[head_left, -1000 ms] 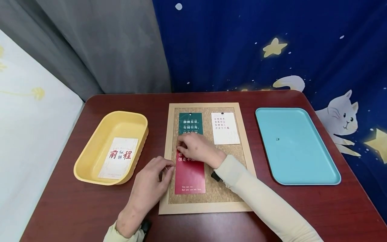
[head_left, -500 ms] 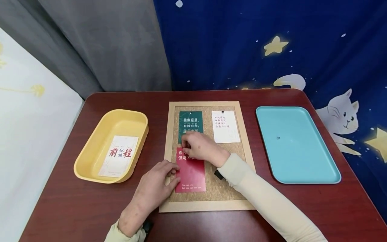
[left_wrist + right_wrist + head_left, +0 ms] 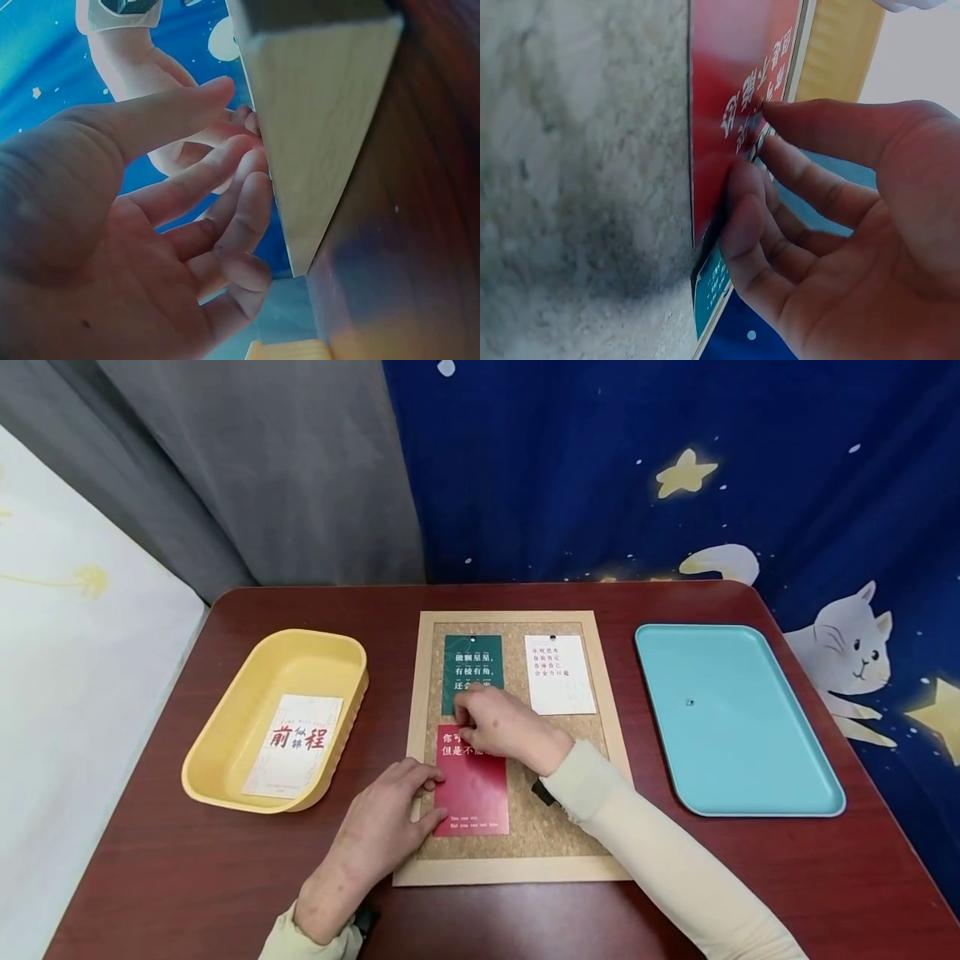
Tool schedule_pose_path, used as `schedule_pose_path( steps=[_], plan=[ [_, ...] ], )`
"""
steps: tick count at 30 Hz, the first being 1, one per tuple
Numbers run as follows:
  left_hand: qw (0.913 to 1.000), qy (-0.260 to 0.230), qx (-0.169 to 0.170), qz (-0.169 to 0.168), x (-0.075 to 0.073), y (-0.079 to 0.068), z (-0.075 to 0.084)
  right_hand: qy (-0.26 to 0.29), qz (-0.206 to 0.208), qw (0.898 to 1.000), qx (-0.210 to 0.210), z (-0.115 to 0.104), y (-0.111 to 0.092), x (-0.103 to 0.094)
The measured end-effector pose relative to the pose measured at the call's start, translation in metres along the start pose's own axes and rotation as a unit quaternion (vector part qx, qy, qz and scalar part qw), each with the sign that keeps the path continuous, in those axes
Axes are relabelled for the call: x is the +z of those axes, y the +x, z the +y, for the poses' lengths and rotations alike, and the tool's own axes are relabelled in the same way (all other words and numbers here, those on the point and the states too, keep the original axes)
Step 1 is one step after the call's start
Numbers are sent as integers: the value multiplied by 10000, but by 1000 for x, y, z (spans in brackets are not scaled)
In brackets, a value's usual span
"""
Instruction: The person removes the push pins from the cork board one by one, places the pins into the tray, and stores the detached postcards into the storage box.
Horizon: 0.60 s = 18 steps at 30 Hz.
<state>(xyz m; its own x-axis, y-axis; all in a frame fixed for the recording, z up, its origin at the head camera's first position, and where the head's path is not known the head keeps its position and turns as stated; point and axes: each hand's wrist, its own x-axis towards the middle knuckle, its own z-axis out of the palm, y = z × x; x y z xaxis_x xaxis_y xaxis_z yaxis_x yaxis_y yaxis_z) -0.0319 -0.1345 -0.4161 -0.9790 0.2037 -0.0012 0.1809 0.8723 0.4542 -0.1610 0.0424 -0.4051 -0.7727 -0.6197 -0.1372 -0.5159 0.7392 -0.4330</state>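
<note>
A red card (image 3: 471, 789) lies on the wood-framed corkboard (image 3: 555, 785), just below a green card (image 3: 472, 660) with white writing. At the red card's top edge, my right hand (image 3: 506, 731) pinches a small dark push pin (image 3: 758, 142) between thumb and index finger, mostly covered by the fingertips. The other fingers of that hand bend in close to the card's upper edge in the right wrist view. Along the red card's left edge, fingertips and thumb of my left hand (image 3: 382, 818) rest spread apart. A white card (image 3: 558, 681) is pinned at the board's upper right.
Left of the board stands a yellow basket (image 3: 206, 760) with a white printed card (image 3: 294, 747) inside. A blue tray (image 3: 738, 735) on the right bears a tiny dark cluster (image 3: 690, 702). Curtains hang behind the dark red table (image 3: 187, 885).
My left hand has shifted right onto the red card's left edge. My right hand has moved slightly right, uncovering the red card's top left corner.
</note>
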Motion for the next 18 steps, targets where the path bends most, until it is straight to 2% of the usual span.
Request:
schedule_pose_path(
  steps=[11,18],
  plan=[
    [9999,129,-19,-100,3,0,0,72,84,9999,-54,-2,-3,3],
    [9999,117,3,-74,4,0,0,228,-82,9994,241,-7,-6,-2]
  ],
)
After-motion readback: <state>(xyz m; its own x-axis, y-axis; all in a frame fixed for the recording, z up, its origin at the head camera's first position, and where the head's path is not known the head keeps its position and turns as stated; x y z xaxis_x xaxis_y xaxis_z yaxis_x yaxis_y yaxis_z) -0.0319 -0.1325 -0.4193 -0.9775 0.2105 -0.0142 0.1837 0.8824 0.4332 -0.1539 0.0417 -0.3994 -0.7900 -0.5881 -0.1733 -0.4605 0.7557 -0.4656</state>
